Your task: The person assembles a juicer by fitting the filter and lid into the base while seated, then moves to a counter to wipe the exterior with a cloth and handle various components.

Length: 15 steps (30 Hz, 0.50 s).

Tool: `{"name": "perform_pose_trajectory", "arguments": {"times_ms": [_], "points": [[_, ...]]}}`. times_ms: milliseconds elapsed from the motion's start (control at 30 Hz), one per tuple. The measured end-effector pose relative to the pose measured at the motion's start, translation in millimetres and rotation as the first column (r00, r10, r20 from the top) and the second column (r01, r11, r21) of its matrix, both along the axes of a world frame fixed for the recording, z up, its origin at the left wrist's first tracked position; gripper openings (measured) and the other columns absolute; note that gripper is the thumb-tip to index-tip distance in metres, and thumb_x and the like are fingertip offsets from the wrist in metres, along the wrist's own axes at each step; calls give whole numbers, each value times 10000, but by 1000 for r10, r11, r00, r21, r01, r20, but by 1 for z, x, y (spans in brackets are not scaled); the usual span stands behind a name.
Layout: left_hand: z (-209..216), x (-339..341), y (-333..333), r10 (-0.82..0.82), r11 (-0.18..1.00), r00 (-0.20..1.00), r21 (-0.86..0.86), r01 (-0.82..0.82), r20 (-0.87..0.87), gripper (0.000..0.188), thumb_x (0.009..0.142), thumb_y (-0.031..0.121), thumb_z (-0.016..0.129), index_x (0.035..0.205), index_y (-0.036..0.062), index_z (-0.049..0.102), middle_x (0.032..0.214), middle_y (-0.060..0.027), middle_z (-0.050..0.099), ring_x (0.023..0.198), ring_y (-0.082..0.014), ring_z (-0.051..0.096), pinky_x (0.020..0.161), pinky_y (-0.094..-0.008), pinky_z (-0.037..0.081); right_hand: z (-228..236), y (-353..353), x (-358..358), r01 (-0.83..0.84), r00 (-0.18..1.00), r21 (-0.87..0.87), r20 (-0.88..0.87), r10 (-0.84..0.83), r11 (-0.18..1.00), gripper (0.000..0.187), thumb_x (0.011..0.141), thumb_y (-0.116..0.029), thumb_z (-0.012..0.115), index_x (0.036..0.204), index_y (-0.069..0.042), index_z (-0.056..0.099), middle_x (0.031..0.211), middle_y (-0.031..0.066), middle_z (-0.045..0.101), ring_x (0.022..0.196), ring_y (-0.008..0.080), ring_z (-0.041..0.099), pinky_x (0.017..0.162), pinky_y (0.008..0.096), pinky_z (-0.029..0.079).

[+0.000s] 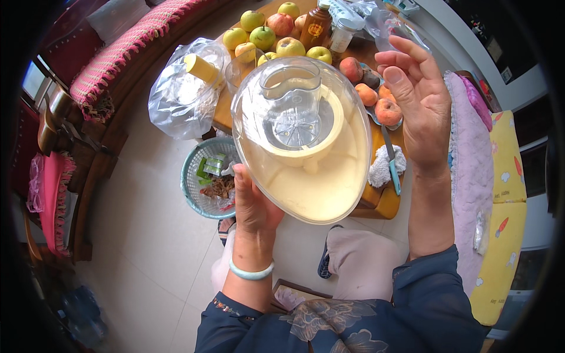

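A juicer bowl (318,185), cream-coloured and oval, is held up in front of me. Its clear lid (250,126) covers it, with a wide feed tube rising near the far end. My left hand (256,206) grips the bowl at its near left edge, the thumb up along the side and the other fingers hidden beneath. To the right of the bowl, my right hand (418,103) is raised, palm turned inward and fingers apart, holding nothing. It is apart from the lid.
Behind the bowl, a wooden table (382,203) bears several green apples (262,37), peaches (388,110), a brown bottle (316,26), a knife (391,159) and a white cloth (382,167). A plastic bag (182,88) hangs at its left. Below stands a waste basket (191,182).
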<state>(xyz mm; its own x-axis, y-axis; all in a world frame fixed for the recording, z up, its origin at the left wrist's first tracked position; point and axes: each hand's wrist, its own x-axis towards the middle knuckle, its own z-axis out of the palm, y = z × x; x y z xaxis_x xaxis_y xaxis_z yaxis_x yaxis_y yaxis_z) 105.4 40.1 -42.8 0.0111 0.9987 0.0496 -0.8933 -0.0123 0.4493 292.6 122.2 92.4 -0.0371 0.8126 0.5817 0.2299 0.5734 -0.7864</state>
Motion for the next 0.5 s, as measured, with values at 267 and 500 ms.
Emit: {"name": "perform_pose_trajectory", "arguments": {"times_ms": [267,500], "points": [[-7,-4,0,-11,1000,997,-10,11,-83,866,825,566,679,1414,3,385,1394,-129,490,1268,-270,491,1076,-427,398,-75,-45,7,-490,801,-510,-584,134,707,831,919,-557,558,1455,21,297,1325,110,524,1202,186,531,1006,325,426],[-2,-2,-5,-50,998,983,-40,43,-178,892,825,558,687,1410,-32,363,1388,-143,483,1260,-255,490,1069,-405,394,-80,-53,12,-625,693,-477,-703,159,618,825,897,-560,589,1437,10,334,1317,97,534,1186,153,539,1005,307,432]]}}
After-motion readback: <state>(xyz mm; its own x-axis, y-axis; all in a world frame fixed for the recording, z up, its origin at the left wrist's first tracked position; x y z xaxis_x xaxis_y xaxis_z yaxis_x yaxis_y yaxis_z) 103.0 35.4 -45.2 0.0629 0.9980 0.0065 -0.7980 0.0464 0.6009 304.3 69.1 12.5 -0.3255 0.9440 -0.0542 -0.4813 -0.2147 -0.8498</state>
